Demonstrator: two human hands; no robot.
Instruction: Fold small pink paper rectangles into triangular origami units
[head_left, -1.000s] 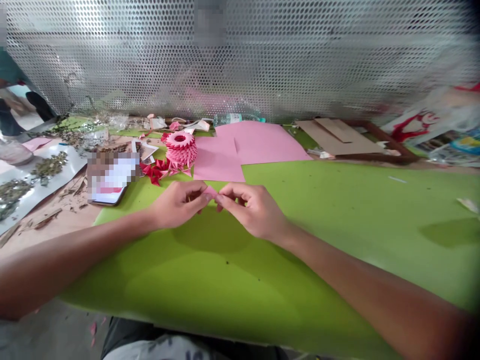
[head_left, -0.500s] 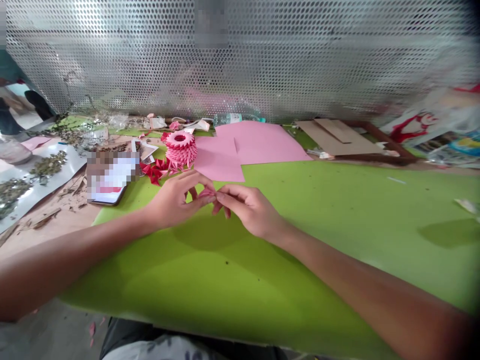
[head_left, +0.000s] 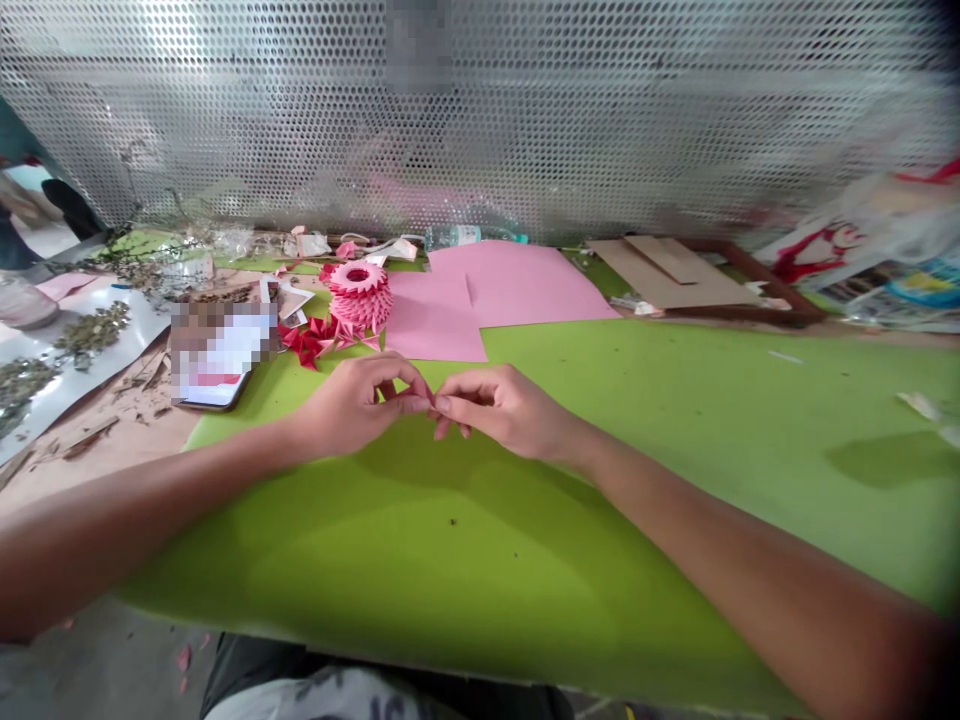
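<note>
Left hand [head_left: 360, 408] and right hand [head_left: 510, 412] were together mid-frame, pinching a small pink paper piece [head_left: 430, 399]. Uneven pulling risked tearing it.

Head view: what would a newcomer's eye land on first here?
Probably the bright green tabletop filling the foreground, where the left hand and right hand meet above it, pinching a small pink paper piece mostly hidden by the fingers. Just beyond the left hand stands a spiky pink paper ring stack, with large flat pink sheets to its right.
</note>
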